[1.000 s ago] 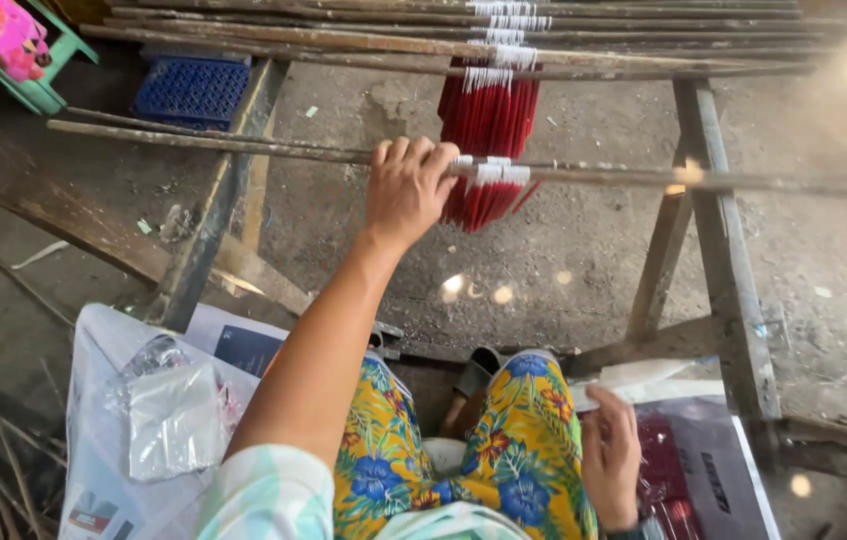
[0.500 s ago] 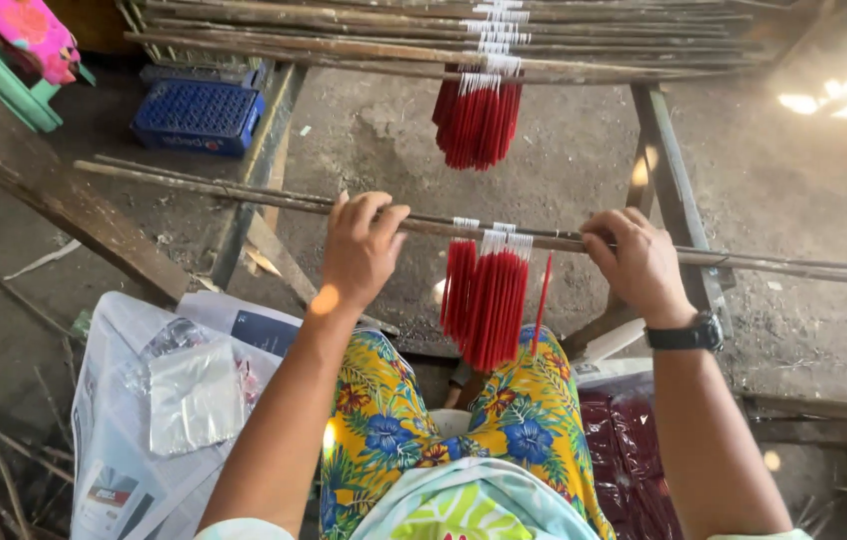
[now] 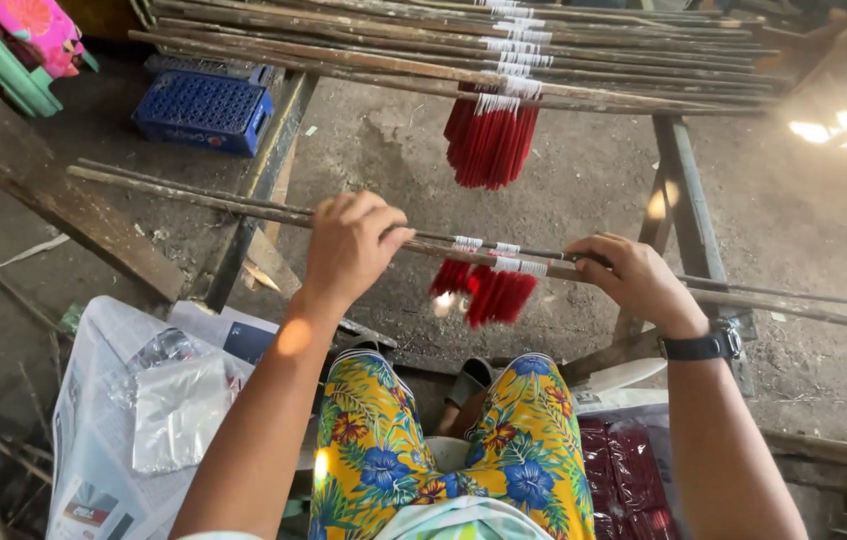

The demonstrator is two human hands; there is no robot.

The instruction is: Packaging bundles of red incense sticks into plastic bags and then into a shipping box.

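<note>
Red bundles: a cluster of thin red sticks [image 3: 489,292] hangs from white ties on the stick pair [image 3: 244,205] we hold, roughly midway between our hands and above our knees.
Left hand: our left hand [image 3: 349,245] is curled over the sticks, fingers wrapped from above and the thumb tucked below.
Right hand: our right hand [image 3: 634,278] is closed loosely round the same sticks just right of the ties; a dark watch [image 3: 701,346] sits on that wrist.
Carrier: the sticks rest across the metal frame [image 3: 689,205], their long ends running past its left rail and its right rail.
Far rack: more bamboo poles [image 3: 344,40] lie along the frame's far edge, with a second red bunch [image 3: 489,140] hanging under them.
Risk, slipping ties: we judge the white ties could slide along the smooth sticks if one end dips, and the bundles would crowd together or drop to the dirt floor.
Risk, uneven grip: the two thin sticks may spread or roll apart under one-sided pressure, which could loosen the ties.
Risk, snagging: the hanging ends sit close to our flowered trousers [image 3: 504,450] and could brush them and smear or snap.
Nearby: a blue crate [image 3: 204,110] stands by the frame's far left leg; newspaper and a plastic bag [image 3: 179,400] lie by our left knee.
</note>
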